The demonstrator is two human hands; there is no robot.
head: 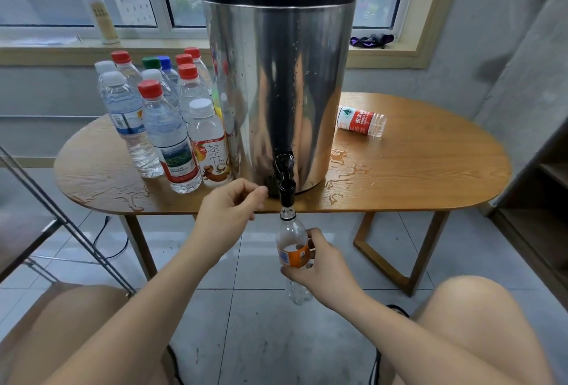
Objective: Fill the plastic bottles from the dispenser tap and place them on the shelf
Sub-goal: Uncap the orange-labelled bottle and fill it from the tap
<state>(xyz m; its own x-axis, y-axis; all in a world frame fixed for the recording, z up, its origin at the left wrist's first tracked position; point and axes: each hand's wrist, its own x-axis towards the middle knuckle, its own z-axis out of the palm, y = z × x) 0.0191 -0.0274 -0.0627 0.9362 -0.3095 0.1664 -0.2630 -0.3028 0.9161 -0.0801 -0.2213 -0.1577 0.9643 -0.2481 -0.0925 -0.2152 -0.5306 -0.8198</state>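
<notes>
A tall steel dispenser (pixel 276 83) stands on the wooden table (pixel 430 175), its black tap (pixel 285 175) hanging over the front edge. My right hand (pixel 319 264) grips a clear bottle with an orange label (pixel 292 240) upright, its open mouth right under the tap spout. My left hand (pixel 230 209) hovers just left of the tap with fingers curled and thumb against the forefinger; I see nothing in it. Several capped bottles (pixel 166 120) stand in a cluster left of the dispenser. An uncapped bottle with a red label (pixel 361 122) lies on its side to the right.
Water puddles (pixel 347 169) lie on the table around the dispenser base. A metal rack frame (pixel 61 218) slants at the left. A wooden shelf unit (pixel 541 200) stands at the right edge. My knees fill the lower corners. A pump bottle (pixel 100 13) stands on the windowsill.
</notes>
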